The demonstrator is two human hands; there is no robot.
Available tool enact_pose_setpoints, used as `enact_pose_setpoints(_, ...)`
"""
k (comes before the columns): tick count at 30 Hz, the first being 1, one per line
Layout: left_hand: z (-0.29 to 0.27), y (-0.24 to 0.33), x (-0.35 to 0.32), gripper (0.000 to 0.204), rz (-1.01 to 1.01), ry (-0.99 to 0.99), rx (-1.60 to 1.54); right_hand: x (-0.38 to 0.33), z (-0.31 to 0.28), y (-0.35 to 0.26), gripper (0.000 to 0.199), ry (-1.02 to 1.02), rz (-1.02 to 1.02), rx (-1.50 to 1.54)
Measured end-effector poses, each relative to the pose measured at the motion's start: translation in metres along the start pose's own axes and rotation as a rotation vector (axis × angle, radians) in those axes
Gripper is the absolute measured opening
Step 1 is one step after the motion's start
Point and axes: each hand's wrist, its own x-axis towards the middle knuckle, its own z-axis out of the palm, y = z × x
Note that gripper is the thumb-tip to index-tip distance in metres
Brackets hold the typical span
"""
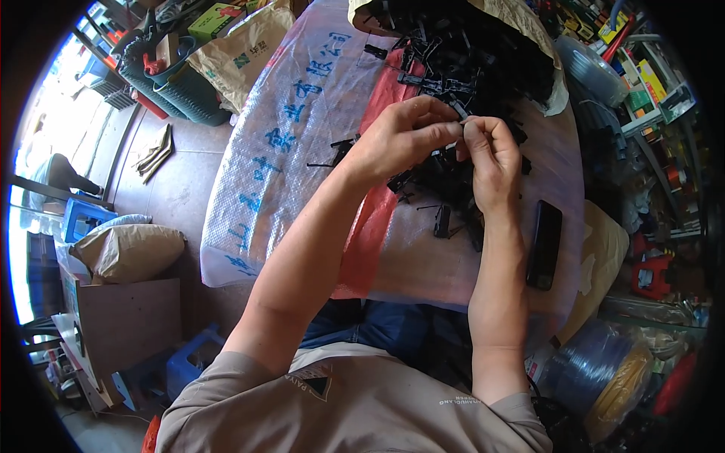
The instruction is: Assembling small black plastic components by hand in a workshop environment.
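Head view: I saw both hands, left (396, 140) and right (491, 162), pinching one small black part (462, 115) above the pile (445, 170), fingertips pressed together to hold it steady.

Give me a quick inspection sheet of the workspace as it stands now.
Surface: table covered with a white woven sheet with blue print and a red strip.
Job's things: small black part pinched between both hands; heap of black plastic parts in an open sack behind; loose parts on the sheet.
Clutter: black phone-like slab at the right.
Hands: left hand and right hand meet fingertip to fingertip on the part.
Cables: coil of clear and yellow tubing, lower right.
Surroundings: tan sacks, blue stools, green baskets, crowded shelves.
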Motion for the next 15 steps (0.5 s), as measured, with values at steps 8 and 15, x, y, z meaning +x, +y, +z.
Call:
enact_pose_setpoints(8,0.005,0.000,0.000,0.017,0.167,0.115,0.156,-0.001,0.002,0.000,0.009,-0.037,0.121,0.197)
enact_pose_setpoints(15,0.001,-0.009,0.005,0.017,0.292,0.186,0.155,-0.004,0.011,-0.002,0.009,-0.001,0.104,0.174)
